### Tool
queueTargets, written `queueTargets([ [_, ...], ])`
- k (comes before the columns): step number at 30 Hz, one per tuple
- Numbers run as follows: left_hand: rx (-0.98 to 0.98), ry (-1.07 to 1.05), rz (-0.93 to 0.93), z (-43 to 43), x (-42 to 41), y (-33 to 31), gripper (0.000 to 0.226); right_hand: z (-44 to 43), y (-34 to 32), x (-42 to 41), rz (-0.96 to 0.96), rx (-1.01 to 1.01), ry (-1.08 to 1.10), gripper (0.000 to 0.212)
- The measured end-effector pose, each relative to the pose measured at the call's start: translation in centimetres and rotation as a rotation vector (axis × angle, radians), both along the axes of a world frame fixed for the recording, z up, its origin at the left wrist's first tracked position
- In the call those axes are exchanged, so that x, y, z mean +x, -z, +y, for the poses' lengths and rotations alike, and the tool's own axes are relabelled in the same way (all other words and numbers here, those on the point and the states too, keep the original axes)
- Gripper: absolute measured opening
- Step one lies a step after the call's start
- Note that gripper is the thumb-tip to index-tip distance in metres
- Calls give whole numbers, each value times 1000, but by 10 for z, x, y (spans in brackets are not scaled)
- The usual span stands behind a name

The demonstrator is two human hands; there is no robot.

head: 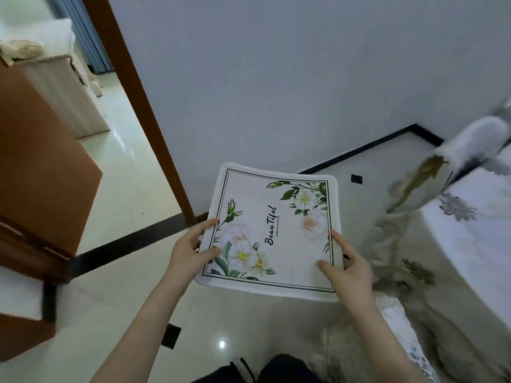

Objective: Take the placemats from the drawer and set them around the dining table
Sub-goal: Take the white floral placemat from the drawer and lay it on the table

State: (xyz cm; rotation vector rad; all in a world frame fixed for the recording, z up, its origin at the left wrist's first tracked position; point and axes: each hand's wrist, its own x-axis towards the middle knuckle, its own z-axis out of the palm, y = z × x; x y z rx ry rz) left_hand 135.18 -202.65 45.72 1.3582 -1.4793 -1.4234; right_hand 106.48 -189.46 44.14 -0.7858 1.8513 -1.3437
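You hold the placemat [272, 230] flat in the air in front of you, above the pale tiled floor [132, 172]; it is white with a green border, printed flowers and the word "Beautiful". Your left hand [190, 252] pinches its left edge, thumb on top. Your right hand [345, 264] closes its grip on the right edge. A brown wooden door [41, 167] stands at your left; a flower-patterned cloth [470, 236] lies at your right.

Placemat [272, 230] between hands, cabinet [41, 172] left.
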Motion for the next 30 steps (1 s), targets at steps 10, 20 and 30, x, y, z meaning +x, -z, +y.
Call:
queueTargets([
  [10, -31, 529, 20, -158, -174, 14, 69, -29, 6, -74, -14, -49, 539, 75],
  [20, -99, 887, -67, -256, -401, 4, 67, -77, 13, -207, -8, -48, 877, 73],
  [30, 13, 1224, -59, -265, -569, 21, 65, -84, 28, -266, -27, 47, 1246, 74],
])
